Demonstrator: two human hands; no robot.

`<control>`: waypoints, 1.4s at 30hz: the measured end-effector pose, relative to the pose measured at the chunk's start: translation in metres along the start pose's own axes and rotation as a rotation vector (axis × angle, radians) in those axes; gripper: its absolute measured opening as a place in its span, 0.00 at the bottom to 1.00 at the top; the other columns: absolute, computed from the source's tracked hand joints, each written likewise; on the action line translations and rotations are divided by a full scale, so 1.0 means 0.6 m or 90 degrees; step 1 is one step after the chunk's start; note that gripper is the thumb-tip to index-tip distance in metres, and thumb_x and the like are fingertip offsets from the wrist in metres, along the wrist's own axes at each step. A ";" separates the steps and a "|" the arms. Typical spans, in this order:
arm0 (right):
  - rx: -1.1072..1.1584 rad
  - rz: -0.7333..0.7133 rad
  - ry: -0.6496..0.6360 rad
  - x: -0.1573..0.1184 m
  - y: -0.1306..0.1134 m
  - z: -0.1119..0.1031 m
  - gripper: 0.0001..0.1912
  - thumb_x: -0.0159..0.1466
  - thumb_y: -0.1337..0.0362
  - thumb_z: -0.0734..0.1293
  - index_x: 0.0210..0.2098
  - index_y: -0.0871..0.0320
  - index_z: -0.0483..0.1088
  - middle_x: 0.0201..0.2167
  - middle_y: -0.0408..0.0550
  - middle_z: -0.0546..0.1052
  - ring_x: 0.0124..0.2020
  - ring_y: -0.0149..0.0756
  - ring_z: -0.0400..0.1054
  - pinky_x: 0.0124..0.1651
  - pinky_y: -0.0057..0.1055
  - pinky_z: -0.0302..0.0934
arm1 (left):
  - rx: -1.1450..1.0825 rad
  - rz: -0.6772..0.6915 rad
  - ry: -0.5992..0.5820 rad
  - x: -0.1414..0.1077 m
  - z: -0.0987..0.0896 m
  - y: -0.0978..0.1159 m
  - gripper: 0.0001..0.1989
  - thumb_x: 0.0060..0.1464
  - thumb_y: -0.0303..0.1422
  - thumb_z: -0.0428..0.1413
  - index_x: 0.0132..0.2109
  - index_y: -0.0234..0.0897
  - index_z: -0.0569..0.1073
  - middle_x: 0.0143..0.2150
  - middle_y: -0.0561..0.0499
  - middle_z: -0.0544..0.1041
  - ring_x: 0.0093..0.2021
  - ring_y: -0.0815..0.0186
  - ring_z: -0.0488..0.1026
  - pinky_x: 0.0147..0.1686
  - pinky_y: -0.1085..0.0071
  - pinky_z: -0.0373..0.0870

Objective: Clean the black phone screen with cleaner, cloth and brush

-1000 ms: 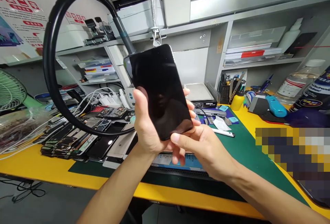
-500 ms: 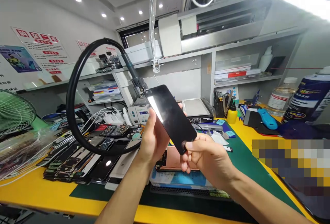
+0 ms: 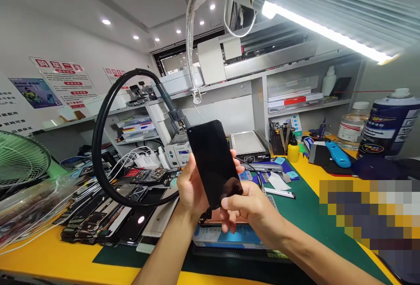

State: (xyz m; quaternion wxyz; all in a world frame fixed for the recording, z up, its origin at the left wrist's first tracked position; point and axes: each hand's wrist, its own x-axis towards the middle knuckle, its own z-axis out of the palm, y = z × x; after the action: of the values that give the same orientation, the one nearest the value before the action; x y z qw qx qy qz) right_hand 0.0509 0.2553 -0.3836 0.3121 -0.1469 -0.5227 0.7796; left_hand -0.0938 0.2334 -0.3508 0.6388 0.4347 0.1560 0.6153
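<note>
One black smartphone (image 3: 213, 162), screen dark, now held near upright above desk (image 3: 49, 254), less tilted than in prior view. Left hand (image 3: 193, 189) grips it from behind, fingers round edge; right hand (image 3: 249, 206) closed narrow on it, thumb pad (image 3: 228, 203) on glass, lower right. Rear face hidden. Copper-coloured item (image 3: 223, 223) on blue mat (image 3: 226, 237) below hands partly covered, ID unclear.
</note>
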 end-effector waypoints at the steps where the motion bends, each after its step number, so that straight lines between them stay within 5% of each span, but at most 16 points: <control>1: 0.002 0.000 -0.001 0.000 -0.001 0.000 0.10 0.52 0.61 0.72 0.23 0.63 0.72 0.21 0.48 0.76 0.20 0.33 0.72 0.24 0.26 0.61 | -0.002 -0.007 0.001 0.000 -0.001 0.000 0.36 0.60 0.56 0.53 0.57 0.27 0.76 0.51 0.36 0.81 0.52 0.48 0.78 0.55 0.53 0.73; 12: 0.048 -0.020 -0.081 0.002 0.013 -0.010 0.10 0.55 0.63 0.72 0.25 0.65 0.75 0.23 0.50 0.78 0.21 0.34 0.73 0.24 0.25 0.63 | 0.009 -0.004 0.054 0.003 0.004 0.001 0.36 0.58 0.57 0.55 0.54 0.26 0.78 0.46 0.38 0.82 0.46 0.53 0.79 0.51 0.60 0.74; 42: -0.032 -0.028 -0.071 0.000 0.001 -0.001 0.11 0.52 0.61 0.70 0.22 0.64 0.75 0.20 0.49 0.76 0.20 0.33 0.71 0.25 0.26 0.62 | -0.003 -0.017 0.005 0.003 -0.009 -0.001 0.39 0.60 0.58 0.51 0.56 0.22 0.78 0.46 0.35 0.82 0.46 0.53 0.80 0.50 0.59 0.76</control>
State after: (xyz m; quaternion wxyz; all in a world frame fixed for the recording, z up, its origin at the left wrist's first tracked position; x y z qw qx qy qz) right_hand 0.0512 0.2557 -0.3845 0.2958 -0.0995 -0.5619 0.7660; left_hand -0.0968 0.2371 -0.3538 0.6475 0.4288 0.1625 0.6087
